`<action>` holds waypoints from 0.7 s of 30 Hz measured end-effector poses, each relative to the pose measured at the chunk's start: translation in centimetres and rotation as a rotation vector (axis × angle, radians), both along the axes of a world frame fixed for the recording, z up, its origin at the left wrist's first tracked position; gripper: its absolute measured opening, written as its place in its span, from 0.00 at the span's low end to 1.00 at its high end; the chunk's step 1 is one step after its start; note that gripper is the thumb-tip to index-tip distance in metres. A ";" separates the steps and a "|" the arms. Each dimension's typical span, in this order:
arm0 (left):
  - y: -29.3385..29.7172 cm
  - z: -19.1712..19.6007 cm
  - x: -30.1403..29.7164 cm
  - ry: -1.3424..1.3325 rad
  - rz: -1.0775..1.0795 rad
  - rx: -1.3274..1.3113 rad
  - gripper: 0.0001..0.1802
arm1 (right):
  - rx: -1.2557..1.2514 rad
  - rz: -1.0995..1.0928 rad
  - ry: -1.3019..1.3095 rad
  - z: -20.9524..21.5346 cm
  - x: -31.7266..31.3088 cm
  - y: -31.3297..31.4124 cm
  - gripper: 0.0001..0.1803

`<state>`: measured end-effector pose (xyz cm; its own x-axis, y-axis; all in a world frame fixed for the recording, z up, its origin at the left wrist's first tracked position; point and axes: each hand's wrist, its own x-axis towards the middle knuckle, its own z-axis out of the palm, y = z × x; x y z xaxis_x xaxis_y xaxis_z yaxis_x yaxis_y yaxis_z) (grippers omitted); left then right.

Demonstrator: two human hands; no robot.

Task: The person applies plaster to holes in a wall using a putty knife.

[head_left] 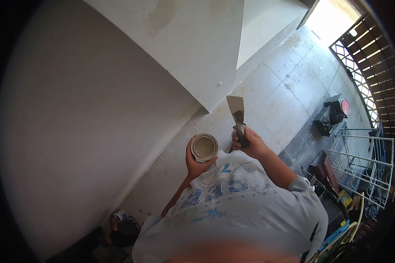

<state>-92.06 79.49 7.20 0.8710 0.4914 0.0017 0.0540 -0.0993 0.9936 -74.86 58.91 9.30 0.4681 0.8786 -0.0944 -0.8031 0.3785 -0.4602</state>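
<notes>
My left hand (194,164) is wrapped round a round open can (204,147) and holds it in front of my shirt. Inside the can is a beige-grey paste or paint; how deep it goes I cannot tell. In my right hand (253,147) is a putty knife (236,109), gripped by its dark handle with the wide blade pointing up and away from me. Beige smears and darker stains mark the blade. The knife is to the right of the can and apart from it.
A pale wall (87,114) fills the left, with a white block (184,52) jutting out ahead. Light floor tiles (276,92) stretch to a slatted gate (373,57). At right stand a wire rack (360,153), dark equipment (331,115) and a hose (360,215).
</notes>
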 end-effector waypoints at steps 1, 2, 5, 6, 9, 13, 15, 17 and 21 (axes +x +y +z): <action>0.0 0.3 1.1 0.000 -0.012 0.022 0.64 | 0.015 0.000 0.005 0.2 0.6 -0.1 0.24; -0.1 0.6 2.0 -0.001 -0.024 0.044 0.64 | -0.009 -0.011 0.002 0.4 1.2 -0.4 0.24; 0.1 1.2 5.0 -0.010 -0.061 0.095 0.64 | -0.041 -0.014 -0.018 0.6 4.2 -1.4 0.24; 0.2 1.4 5.8 -0.014 -0.086 0.119 0.64 | -0.065 -0.008 -0.032 0.6 5.1 -1.7 0.24; 0.6 1.5 8.4 0.019 -0.128 0.130 0.64 | -0.087 -0.006 -0.081 0.5 8.1 -2.3 0.22; 0.3 1.8 11.8 0.045 -0.126 0.100 0.64 | -0.125 -0.023 -0.164 0.4 11.5 -2.9 0.20; 0.0 1.8 13.4 0.029 -0.149 0.138 0.65 | -0.133 -0.017 -0.195 -0.1 13.1 -3.2 0.20; -0.4 2.0 15.1 0.045 -0.134 0.131 0.65 | -0.162 -0.092 -0.300 -0.9 14.7 -3.5 0.18; -1.4 1.8 16.6 0.031 -0.090 0.125 0.66 | -0.190 -0.166 -0.492 -1.4 18.0 -3.8 0.17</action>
